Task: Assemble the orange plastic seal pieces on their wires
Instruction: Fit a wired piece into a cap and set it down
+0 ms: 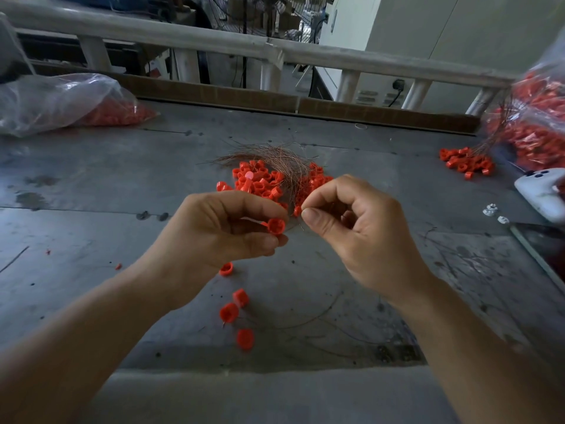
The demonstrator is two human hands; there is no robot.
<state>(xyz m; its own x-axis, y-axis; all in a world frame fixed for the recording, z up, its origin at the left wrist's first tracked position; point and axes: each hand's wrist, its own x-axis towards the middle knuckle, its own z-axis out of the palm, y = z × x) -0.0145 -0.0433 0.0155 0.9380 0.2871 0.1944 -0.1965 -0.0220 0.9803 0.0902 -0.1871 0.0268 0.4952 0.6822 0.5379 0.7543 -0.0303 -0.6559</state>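
- Left hand [226,228]: thumb and curled fingers grip one orange seal piece [276,225] at the fingertips. Its open end faces the right hand.
- Right hand [360,228]: thumb and forefinger are pinched together on a fine wire [300,222], and the other fingers are curled. The wire is very thin and hard to follow.
- The pinched tips sit just beside the held piece, apart from it. Both hands are raised over the middle of the worktop [91,194].
- A pile of orange pieces [260,182] lies behind the hands, mid-worktop, with a copper wire bundle [275,156] draped across it.
- Four loose pieces [228,312] lie under the left hand, toward the near edge.
- Far left corner: a clear bag [55,99] of orange pieces.
- Right edge: a second bag [535,117], a small heap [464,163] beside it, and a white device [541,194].
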